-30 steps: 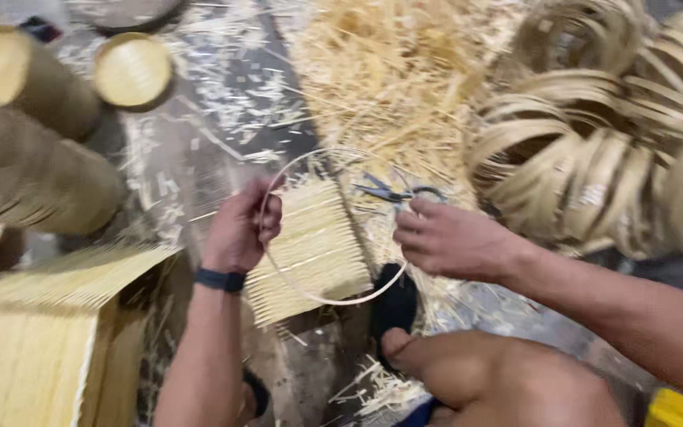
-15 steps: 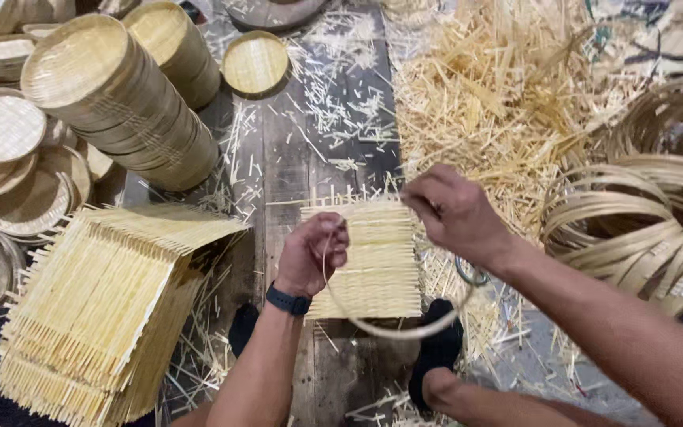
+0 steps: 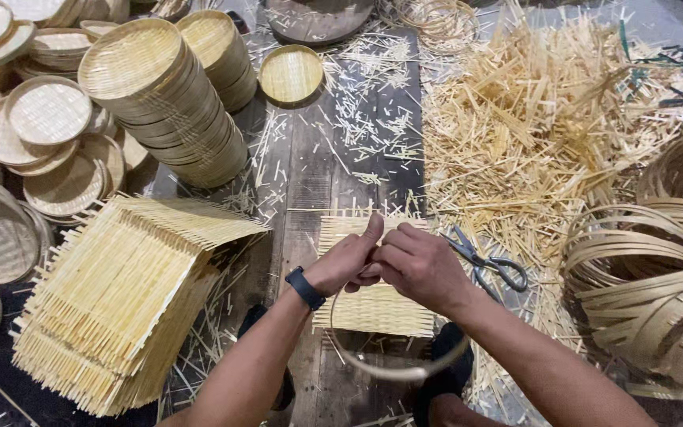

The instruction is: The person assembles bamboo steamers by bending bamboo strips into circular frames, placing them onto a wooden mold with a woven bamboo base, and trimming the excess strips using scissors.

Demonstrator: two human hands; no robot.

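Head view, looking down at a dark plank floor littered with bamboo splinters. Both hands meet at centre over a square woven bamboo mat lying flat on the boards. Left hand, dark band on the wrist, fingers curled, thumb raised, pressing on the mat's upper part. Right hand closed beside it, knuckles touching the left hand; what the fingers pinch cannot be made out. A thin bamboo hoop arcs under both wrists, lying across the mat's near edge. Scissors rest just right of the right hand, at the edge of a loose heap of bamboo strips. Far right: coiled bamboo rings. Left: a stack of woven mats, fanned and tilted. Upper left: stacks of round woven trays, one single tray apart on the floor.
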